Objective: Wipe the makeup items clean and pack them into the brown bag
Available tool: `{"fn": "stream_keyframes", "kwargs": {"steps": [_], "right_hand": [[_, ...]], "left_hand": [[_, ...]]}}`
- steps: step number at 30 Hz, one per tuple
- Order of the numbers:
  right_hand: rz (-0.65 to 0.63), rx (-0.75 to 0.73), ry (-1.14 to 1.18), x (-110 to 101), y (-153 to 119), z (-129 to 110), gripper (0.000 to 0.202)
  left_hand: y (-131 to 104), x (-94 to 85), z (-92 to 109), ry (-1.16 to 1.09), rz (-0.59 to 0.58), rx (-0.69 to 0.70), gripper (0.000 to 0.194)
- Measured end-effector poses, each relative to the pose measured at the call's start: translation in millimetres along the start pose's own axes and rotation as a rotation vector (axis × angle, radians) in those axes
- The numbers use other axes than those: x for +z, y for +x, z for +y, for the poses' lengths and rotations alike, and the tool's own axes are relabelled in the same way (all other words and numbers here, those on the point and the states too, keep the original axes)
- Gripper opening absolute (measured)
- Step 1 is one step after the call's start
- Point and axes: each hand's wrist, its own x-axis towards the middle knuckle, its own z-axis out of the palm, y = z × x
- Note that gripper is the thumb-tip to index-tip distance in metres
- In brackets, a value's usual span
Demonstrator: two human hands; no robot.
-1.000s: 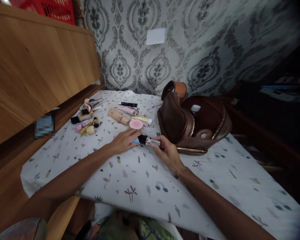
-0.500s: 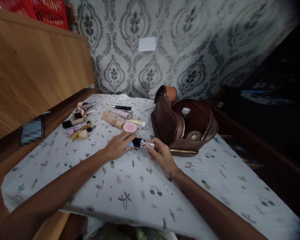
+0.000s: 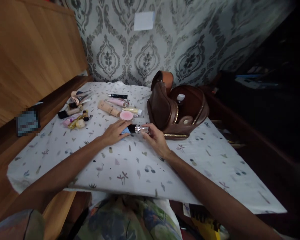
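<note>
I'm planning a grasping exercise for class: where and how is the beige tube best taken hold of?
I'd grip the beige tube near its left end, from above, pinching across its long sides: it lies flat, with bare cloth in front, while the pink round item crowds its right end.

Top: printed all over in muted greens, with patches of blue and touches of reddish orange, rather like painted leaves from where I stand, though blurred.
Sleeve: the left one, in a similar print, orange-brown running into green, with a thin dark line across it.
Left forearm: bare, slender.
Right forearm: bare too, slim, narrowing at the wrist.
Left hand: bare, slim-fingered.
Right hand: bare; nails too small to make out.
White cloth: edges the top; whether it's worn, I can't tell.
</note>
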Motion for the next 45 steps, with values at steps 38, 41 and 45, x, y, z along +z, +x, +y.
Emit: {"fn": "stream_keyframes", "kwargs": {"steps": [38,41,45], "right_hand": [[0.301,-0.049,0.071,-158,40,-126,0.038],[0.184,-0.019,0.12,-142,40,-122,0.041],[0.13,-0.01,0.101,-139,43,-123,0.042]], "left_hand": [[75,-8.0,101,-1.212,0.04,-0.467,0.059],[84,-11.7,106,-1.376,-0.014,-0.485,0.06],[89,-15.2,113,-1.383,0.006,-0.501,0.054]]}}
